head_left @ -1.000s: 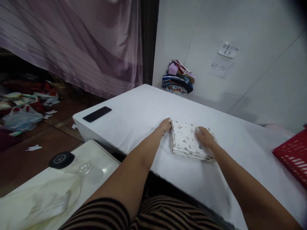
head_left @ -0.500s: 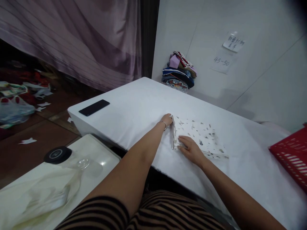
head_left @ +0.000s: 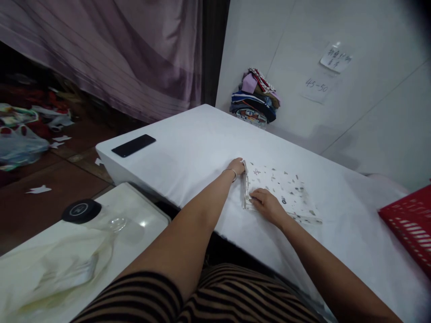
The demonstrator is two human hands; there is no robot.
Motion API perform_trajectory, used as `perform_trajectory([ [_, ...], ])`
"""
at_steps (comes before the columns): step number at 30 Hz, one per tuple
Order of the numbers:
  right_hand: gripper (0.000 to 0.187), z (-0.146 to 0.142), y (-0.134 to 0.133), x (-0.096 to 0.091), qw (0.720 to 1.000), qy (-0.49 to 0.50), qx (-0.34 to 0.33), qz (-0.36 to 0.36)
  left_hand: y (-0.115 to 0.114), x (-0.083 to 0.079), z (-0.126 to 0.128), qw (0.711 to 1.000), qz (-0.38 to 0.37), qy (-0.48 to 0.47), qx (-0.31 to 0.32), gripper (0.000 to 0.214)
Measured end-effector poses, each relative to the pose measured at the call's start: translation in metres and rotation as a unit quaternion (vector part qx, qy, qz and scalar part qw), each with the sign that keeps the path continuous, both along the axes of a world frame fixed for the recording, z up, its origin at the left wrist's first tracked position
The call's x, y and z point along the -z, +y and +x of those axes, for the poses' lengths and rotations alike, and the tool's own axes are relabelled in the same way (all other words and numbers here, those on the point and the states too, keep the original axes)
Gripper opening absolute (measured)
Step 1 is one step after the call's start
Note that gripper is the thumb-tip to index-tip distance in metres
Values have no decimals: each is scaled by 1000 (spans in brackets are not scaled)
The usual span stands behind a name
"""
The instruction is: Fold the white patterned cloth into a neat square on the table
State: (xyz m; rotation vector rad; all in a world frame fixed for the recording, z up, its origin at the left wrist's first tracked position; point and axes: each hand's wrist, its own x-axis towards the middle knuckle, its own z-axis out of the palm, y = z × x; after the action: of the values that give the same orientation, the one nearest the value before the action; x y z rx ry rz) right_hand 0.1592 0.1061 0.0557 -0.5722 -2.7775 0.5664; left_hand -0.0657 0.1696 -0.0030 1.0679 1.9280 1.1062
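Observation:
A white cloth [head_left: 279, 186] with small dark printed shapes lies folded on the white-covered table [head_left: 188, 148]. At its far left corner, my left hand [head_left: 237, 166] is closed on the edge, a bracelet round the wrist. My right hand [head_left: 266, 204] rests over the near left part of the cloth, fingers bent and pinching at the left edge. Its fingertips are partly hidden, but the fabric appears caught between them.
A black phone [head_left: 134, 146] lies on the table's left end. Folded clothes [head_left: 256, 96] are stacked by the wall, and a red basket [head_left: 409, 220] stands at right. A lower white surface [head_left: 134, 202] at left holds a round black lid [head_left: 81, 211] and a plastic bag [head_left: 67, 269].
My right hand's fingers have drawn in from lying flatter to a pinch at the cloth's left edge. My left hand stays at the far corner. The view has shifted slightly.

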Motion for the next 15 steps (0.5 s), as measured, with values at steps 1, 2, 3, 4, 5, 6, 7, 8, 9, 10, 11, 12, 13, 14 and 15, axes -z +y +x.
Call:
perform_trajectory([
  [1, 23, 0, 0, 0, 1000, 4, -2, -2, 0, 1, 0, 1000, 3, 5, 1, 53],
  [2, 24, 0, 1, 0, 1000, 7, -3, -5, -1, 1, 1, 1000, 6, 10, 2, 55],
  [3, 26, 0, 1, 0, 1000, 11, -4, -6, -2, 2, 1, 1000, 9, 16, 3, 56],
  [4, 28, 0, 1, 0, 1000, 17, -3, -4, -2, 2, 2, 1000, 11, 20, 2, 57],
  [5, 30, 1, 1, 1, 1000, 22, -2, 0, -3, 2, 2, 1000, 12, 23, 1, 58],
  [6, 31, 1, 0, 2, 1000, 28, -2, 6, -3, 3, 2, 1000, 13, 25, 0, 58],
  [7, 31, 2, 0, 3, 999, 35, -2, 14, -3, 3, 2, 1000, 13, 27, -1, 58],
  [8, 32, 2, -1, 4, 999, 41, -3, 23, -4, 3, 2, 1000, 13, 28, -3, 58],
  [9, 32, 3, -2, 5, 998, 45, -6, 33, -3, 3, 2, 999, 13, 29, -4, 57],
  [10, 32, 3, -3, 5, 998, 46, -12, 41, -3, 4, 2, 999, 12, 29, -5, 57],
  [11, 31, 4, -4, 5, 998, 46, -18, 49, -3, 4, 2, 1000, 11, 29, -5, 58],
  [12, 31, 4, -5, 5, 997, 44, -24, 56, -3, 5, 2, 1000, 10, 28, -5, 58],
  [13, 31, 5, -6, 5, 997, 42, -30, 63, -2, 6, 2, 1000, 10, 27, -5, 58],
  [14, 31, 6, -7, 4, 996, 41, -34, 67, -2, 6, 2, 1000, 10, 26, -3, 58],
  [15, 31, 7, -7, 3, 996, 41, -37, 69, -2, 7, 2, 1000, 11, 26, -2, 58],
])
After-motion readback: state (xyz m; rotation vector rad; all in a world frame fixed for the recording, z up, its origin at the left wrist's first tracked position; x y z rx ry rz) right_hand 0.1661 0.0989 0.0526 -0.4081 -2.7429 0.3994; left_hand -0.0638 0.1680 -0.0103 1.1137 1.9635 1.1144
